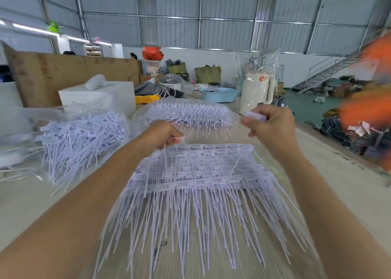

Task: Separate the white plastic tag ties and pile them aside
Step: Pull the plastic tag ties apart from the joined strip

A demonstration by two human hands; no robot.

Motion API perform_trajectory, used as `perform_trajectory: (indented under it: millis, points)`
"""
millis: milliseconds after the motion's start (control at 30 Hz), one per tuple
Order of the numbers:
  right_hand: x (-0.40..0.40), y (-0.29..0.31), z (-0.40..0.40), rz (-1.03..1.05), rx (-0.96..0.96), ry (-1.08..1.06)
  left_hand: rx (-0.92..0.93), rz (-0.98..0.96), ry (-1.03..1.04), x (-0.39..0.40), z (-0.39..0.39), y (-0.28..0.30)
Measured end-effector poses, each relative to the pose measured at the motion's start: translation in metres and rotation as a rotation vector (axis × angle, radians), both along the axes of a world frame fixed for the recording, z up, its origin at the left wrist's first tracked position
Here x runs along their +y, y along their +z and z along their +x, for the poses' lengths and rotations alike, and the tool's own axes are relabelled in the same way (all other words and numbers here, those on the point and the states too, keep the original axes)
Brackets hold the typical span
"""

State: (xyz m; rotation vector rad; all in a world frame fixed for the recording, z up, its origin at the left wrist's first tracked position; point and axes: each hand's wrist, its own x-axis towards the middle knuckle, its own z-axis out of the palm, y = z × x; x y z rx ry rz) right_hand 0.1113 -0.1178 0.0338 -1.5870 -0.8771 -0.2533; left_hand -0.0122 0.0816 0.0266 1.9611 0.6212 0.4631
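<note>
A stack of joined white plastic tag ties (194,185) lies on the table in front of me, tails fanned toward me. My left hand (164,136) pinches a tie head at the stack's far left corner. My right hand (268,126) is raised over the far right corner and pinches a separated tag tie (255,116) between thumb and fingers. A loose pile of separated ties (78,139) lies on clear plastic at the left. Another joined stack (188,114) sits further back in a clear bag.
A white box (99,95) stands behind the loose pile, and a cardboard wall (63,71) behind it. A blue basket (220,94) and a wrapped white jug (256,92) stand at the back. The table edge (330,139) runs along the right.
</note>
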Motion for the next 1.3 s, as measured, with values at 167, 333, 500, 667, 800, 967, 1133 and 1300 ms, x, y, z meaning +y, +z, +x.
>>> perform_trajectory:
  millis: [167,333,500,667,800,967,1133,1300]
  points:
    - [0.009,0.009,0.005,0.032,0.394,0.384,-0.09,0.081,-0.229,-0.022,0.008,0.007]
    - [0.025,-0.009,-0.003,-0.158,0.384,0.544,0.008,0.359,-0.252,-0.032,0.012,0.005]
    - [0.036,-0.018,-0.011,-0.274,0.057,0.425,0.037,0.558,-0.258,-0.033,0.013,0.001]
    - [0.043,-0.029,-0.015,-0.162,0.172,0.434,-0.046,0.525,-0.283,-0.034,0.015,-0.004]
    - [0.04,-0.03,-0.009,-0.122,0.188,0.356,-0.008,0.57,-0.166,-0.026,0.014,-0.01]
    - [0.036,-0.035,-0.009,-0.285,0.111,0.345,-0.087,0.395,-0.181,-0.026,0.011,-0.03]
    - [0.038,-0.038,-0.015,-0.294,0.091,0.293,-0.172,0.318,-0.112,-0.031,0.016,-0.034]
    - [0.036,-0.036,-0.009,-0.234,-0.27,-0.063,-0.162,0.001,-0.154,-0.021,0.013,-0.029]
